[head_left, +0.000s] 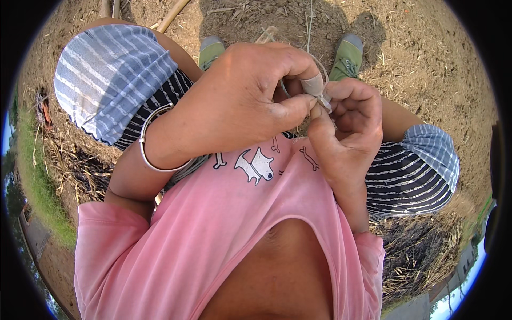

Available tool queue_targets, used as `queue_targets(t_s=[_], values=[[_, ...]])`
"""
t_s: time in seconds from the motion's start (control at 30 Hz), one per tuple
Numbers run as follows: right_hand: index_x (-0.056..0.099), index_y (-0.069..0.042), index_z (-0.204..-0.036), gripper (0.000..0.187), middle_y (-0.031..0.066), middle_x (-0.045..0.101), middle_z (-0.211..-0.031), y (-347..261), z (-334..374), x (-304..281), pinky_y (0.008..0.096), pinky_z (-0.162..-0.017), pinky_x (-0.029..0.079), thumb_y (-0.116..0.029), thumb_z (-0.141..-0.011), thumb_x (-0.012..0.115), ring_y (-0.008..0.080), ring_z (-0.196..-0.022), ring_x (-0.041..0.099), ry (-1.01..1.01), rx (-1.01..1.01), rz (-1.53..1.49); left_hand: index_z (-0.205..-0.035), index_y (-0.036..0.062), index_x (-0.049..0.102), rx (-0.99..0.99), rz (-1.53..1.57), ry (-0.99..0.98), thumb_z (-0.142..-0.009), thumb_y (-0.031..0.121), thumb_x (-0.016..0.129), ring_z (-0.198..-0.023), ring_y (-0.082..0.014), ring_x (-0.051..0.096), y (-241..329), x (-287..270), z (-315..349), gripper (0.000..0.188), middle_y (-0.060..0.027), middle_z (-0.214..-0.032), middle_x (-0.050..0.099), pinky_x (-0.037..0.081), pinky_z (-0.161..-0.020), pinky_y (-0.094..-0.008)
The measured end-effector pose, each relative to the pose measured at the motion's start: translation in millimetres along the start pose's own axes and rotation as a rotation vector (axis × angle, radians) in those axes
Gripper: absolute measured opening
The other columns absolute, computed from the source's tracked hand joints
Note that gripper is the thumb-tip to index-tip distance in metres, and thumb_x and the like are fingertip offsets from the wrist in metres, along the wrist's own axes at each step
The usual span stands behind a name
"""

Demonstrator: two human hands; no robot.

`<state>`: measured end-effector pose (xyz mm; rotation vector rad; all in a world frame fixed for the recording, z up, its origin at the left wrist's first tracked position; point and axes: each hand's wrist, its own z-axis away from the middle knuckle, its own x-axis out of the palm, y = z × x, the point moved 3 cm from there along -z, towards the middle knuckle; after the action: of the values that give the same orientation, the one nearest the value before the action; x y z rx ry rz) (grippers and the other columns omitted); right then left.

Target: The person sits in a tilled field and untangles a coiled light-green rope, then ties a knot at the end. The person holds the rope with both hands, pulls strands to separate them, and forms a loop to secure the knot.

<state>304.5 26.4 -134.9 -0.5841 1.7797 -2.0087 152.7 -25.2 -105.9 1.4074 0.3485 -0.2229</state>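
Observation:
My left hand (250,90), with a silver bangle (143,140) on its wrist, pinches thumb against index finger in front of me. A pale wrap (312,85) covers the end of that index finger. My right hand (349,114) meets it fingertip to fingertip, its thumb and forefinger pressed together. Between the fingertips is a small pale strip (326,102), partly hidden. A thin pale string (310,24) runs down from the top of the view into the hands and loops beside the left index finger. Behind the left hand, the end of a light stick-like piece (266,34) shows.
I sit low over bare brown soil (426,69) strewn with straw bits. My green shoes (348,56) stand just beyond the hands. Wooden poles (173,15) lie at the upper left. Dry straw (421,256) lies behind at the right, green grass (45,186) at the left.

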Motion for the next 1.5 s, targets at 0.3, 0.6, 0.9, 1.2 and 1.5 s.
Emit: queue_targets(t_s=[0.3,0.6,0.9,1.2,1.5], values=[[0.049,-0.003,-0.104,0.032,-0.0005,0.056,-0.088,-3,0,1,0.0154,-0.059,0.042,0.011,-0.079,0.064,0.001,-0.07,0.051,0.008,0.057,-0.065,-0.094,-0.0005,0.066,-0.112,0.022,0.048,-0.083,0.005,0.069,-0.071,-0.004,0.055,1,-2,2,0.013,0.0009,-0.08,0.062,0.045,-0.061,-0.0194],[0.055,0.001,-0.108,0.021,0.001,0.06,-0.092,-3,1,-7,0.0158,-0.061,0.044,0.004,-0.089,0.063,0.0022,-0.074,0.054,-0.05,0.213,-0.206,-0.098,-0.0006,0.064,-0.181,0.113,0.033,-0.085,0.006,0.069,-0.073,-0.0021,0.054,-1,-3,2,0.015,0.0016,-0.082,0.062,0.044,-0.061,-0.0181],[0.059,0.002,-0.11,0.019,0.0006,0.062,-0.091,-4,-2,-10,0.0164,-0.064,0.044,0.003,-0.091,0.062,0.0026,-0.075,0.055,-0.047,0.031,-0.114,-0.093,-0.0002,0.066,-0.236,0.194,-0.098,-0.087,0.007,0.067,-0.067,-0.0002,0.052,-1,0,1,0.009,0.0029,-0.078,0.061,0.041,-0.056,-0.0173],[0.059,0.0,-0.113,0.029,0.0024,0.061,-0.097,-7,-8,-14,0.0205,-0.073,0.047,0.01,-0.086,0.06,0.0075,-0.081,0.059,0.093,-0.058,-0.001,-0.095,-0.0019,0.065,-0.276,0.25,-0.087,-0.089,0.008,0.066,-0.067,0.0006,0.052,-1,-2,1,0.012,0.0038,-0.077,0.06,0.041,-0.056,-0.0162],[0.066,-0.002,-0.092,0.018,0.0062,0.062,-0.087,-18,-5,-4,0.0225,-0.055,0.044,0.006,-0.076,0.072,0.0093,-0.064,0.057,-0.082,-0.312,0.349,-0.094,-0.0015,0.065,-0.251,0.237,-0.007,-0.089,0.007,0.066,-0.066,0.0019,0.05,-5,-2,2,0.01,0.0044,-0.077,0.059,0.039,-0.055,-0.0148]])
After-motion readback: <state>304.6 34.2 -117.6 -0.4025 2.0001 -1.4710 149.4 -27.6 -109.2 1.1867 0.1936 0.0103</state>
